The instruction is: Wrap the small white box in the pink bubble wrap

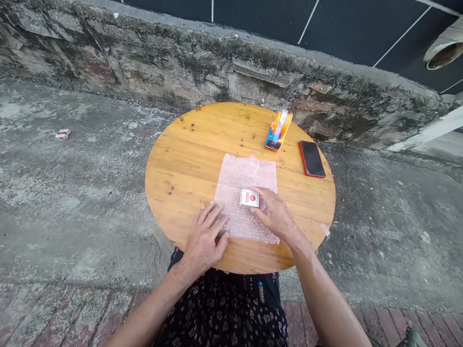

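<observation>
On bubble wrap (237, 176), box (249, 198) in right grip (277, 215)

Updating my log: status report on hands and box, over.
Right hand gripping small white box over bubble wrap. Left hand at wrap's left edge. Tape dispenser, phone clear of wrap.

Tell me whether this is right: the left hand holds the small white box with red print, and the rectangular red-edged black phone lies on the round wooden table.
Wrong hand: the head view shows the right hand, not the left hand, holding the small white box with red print. The rest is right.
</observation>
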Demonstrator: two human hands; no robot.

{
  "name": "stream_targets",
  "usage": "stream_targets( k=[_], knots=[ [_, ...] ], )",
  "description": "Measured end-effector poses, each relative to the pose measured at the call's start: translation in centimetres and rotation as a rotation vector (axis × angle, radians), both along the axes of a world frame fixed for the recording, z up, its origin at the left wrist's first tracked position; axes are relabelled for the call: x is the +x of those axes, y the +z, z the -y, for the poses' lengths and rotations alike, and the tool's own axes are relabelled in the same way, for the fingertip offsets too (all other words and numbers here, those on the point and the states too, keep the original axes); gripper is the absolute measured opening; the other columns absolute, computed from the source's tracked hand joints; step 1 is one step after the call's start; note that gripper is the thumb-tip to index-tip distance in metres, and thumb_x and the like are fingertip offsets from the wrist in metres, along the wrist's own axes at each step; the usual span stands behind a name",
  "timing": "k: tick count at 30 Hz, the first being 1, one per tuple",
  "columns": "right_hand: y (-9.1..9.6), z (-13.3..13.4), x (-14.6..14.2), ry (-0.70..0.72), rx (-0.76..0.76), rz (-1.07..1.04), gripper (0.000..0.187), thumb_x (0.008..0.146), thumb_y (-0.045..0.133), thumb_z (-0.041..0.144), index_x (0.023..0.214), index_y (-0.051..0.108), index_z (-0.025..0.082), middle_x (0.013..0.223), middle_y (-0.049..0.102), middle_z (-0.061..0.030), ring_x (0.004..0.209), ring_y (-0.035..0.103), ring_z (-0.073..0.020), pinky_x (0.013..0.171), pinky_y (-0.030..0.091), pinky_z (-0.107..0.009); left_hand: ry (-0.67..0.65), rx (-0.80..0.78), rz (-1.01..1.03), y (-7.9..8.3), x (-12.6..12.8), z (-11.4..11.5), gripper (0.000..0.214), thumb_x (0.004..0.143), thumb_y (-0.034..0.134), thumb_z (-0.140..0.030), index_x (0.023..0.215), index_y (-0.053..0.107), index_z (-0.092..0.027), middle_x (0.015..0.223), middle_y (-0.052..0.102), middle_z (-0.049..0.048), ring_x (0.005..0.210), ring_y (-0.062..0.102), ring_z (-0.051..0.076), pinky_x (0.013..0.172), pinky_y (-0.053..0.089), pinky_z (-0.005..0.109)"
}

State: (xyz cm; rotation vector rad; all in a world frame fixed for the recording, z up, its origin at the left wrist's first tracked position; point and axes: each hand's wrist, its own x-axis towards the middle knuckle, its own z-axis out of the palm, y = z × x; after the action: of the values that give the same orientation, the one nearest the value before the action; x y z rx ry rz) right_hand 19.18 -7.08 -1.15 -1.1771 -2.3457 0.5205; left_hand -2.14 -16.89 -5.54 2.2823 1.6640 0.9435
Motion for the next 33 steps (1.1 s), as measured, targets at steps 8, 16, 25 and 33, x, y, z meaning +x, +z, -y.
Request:
stream_targets(
  k=[8,16,25,33],
  knots=[
    [-0.06,-0.05,0.16,0.001,0.006,-0.016,0.052,0.081,0.059,0.016,0.131,0.048,0.022,0.128,0.059,-0.0109,0.119,0.054,-0.0268,0.100,0.044,-0.048,-0.004,0.011,-0.008,-0.04,-0.02,0.04,0.034,0.083,0.054,-0.018,0.116,0.060,-0.014,0.137,0.052,0.0132,0.135,0.037,0.032,0.109,0.037,0.055],
    [-0.16,-0.51,0.01,-0.026,0.002,-0.036,0.046,0.081,0.060,0.015,0.126,0.052,0.020,0.125,0.061,-0.0110,0.114,0.057,-0.0260,0.097,0.045,-0.045,-0.002,0.011,-0.014,-0.07,0.03,0.01,0.033,0.083,0.054,-0.017,0.115,0.061,-0.014,0.137,0.053,0.0135,0.134,0.038,0.032,0.109,0.037,0.055],
    [-0.27,-0.50,0.17,-0.029,-0.015,-0.046,0.047,0.081,0.061,0.015,0.126,0.052,0.021,0.126,0.060,-0.0098,0.115,0.057,-0.0251,0.098,0.045,-0.044,0.002,0.003,-0.003,0.06,0.06,0.02,0.034,0.082,0.054,-0.017,0.115,0.061,-0.015,0.137,0.052,0.0123,0.135,0.037,0.032,0.109,0.038,0.054],
    [-0.31,-0.43,0.19,-0.020,-0.018,-0.060,0.045,0.082,0.060,0.017,0.126,0.052,0.022,0.127,0.060,-0.0100,0.117,0.056,-0.0250,0.100,0.045,-0.045,0.001,0.006,-0.001,0.08,0.06,-0.01,0.034,0.082,0.054,-0.016,0.115,0.060,-0.016,0.137,0.052,0.0124,0.135,0.038,0.032,0.108,0.038,0.056]
  ],
)
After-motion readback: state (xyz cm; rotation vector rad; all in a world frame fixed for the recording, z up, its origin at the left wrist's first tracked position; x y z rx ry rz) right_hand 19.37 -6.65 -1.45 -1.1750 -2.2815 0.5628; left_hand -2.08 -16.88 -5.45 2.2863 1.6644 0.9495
